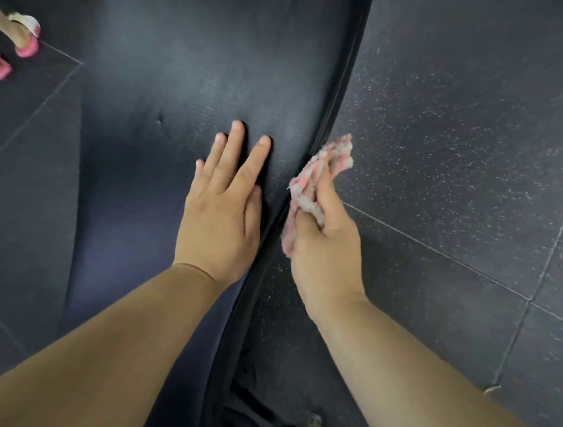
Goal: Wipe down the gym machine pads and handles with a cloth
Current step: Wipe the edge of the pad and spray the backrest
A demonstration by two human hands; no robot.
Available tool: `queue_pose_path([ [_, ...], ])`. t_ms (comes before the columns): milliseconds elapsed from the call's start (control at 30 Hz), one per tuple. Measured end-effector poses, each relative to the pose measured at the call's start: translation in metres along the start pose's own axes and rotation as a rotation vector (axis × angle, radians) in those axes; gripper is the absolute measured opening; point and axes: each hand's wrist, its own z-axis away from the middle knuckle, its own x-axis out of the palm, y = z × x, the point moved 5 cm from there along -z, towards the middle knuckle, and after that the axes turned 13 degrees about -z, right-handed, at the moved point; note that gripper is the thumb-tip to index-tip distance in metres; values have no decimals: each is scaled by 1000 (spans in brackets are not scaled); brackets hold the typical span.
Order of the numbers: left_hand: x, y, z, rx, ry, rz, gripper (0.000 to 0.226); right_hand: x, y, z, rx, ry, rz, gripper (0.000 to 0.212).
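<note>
your flat left hand (220, 215) rests on the pad (192, 84), your right hand (324, 243) grips the cloth (317, 172) at its right edge, so handles likely remain.

The left hand (220, 212) and right hand (324, 243) are bare, as are the forearms (114, 350) behind the fingers (232, 145). Fingernails (238, 125) are short and plain.

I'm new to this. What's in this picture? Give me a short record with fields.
pad: black, long
cloth: pink and grey, bunched, by the pad's right edge
left hand: flat on the pad, fingers straight
right hand: grips the cloth
floor: dark speckled tiles
sandals: pink, on another person's feet, top left
</note>
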Motion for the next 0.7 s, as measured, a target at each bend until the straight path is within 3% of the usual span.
queue_pose_path([
  [167,4,2,3,-31,32,9,52,-21,6,17,75,-204,6,71],
  [367,7,4,7,-39,27,46,52,-12,-32,-40,-91,-59,54,73],
  [467,8,-3,16,-15,15,52,53,-3,6,-6,-1,-60,120,73],
  [600,15,-12,39,-5,1,46,54,-12,50,54,155,-248,227,79],
  [700,21,-18,57,-3,-21,40,54,-26,31,35,135,-158,232,73],
])
